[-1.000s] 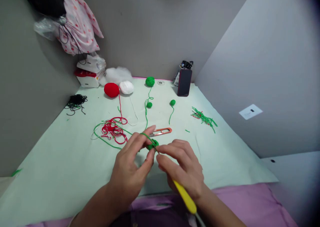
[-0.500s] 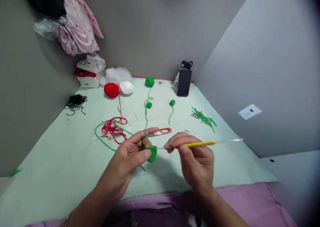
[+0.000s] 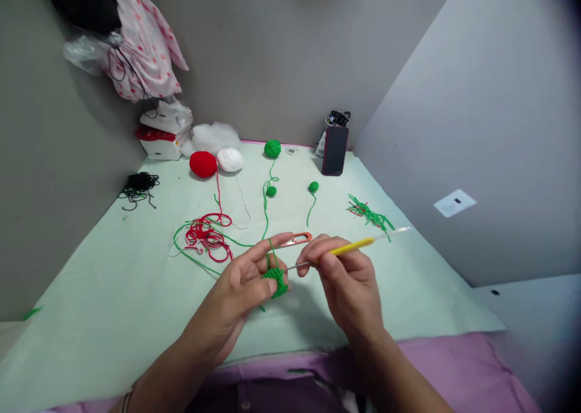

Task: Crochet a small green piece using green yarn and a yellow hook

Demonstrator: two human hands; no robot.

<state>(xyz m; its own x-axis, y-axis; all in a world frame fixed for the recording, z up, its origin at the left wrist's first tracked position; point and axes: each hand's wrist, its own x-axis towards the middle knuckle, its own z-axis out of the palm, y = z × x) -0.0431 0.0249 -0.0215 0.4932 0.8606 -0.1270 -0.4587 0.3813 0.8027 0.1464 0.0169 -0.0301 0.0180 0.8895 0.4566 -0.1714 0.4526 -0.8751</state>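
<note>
Between thumb and fingers, my left hand (image 3: 245,283) pinches a small green crochet piece (image 3: 278,281). Green yarn loops over its raised index finger. My right hand (image 3: 347,274) is closed round a crochet hook with a yellow grip (image 3: 353,246), its back end pointing up to the right. The hook's thin metal tip reaches the top edge of the crochet piece; whether it is inside a stitch I cannot tell. Just beyond my left fingertips lie orange-handled thread snips (image 3: 303,238), partly hidden by the hand.
Tangled red yarn (image 3: 206,234) lies left of my hands. Farther back are a red yarn ball (image 3: 203,164), a white ball (image 3: 230,159) and a green ball (image 3: 272,149). Green scraps (image 3: 370,212) lie right, a phone (image 3: 334,151) stands behind, and black yarn (image 3: 140,186) sits far left.
The hook has tilted more steeply, and my right hand has shifted slightly left, towards the crochet piece. My left hand has turned the piece a little, showing more of its face.
</note>
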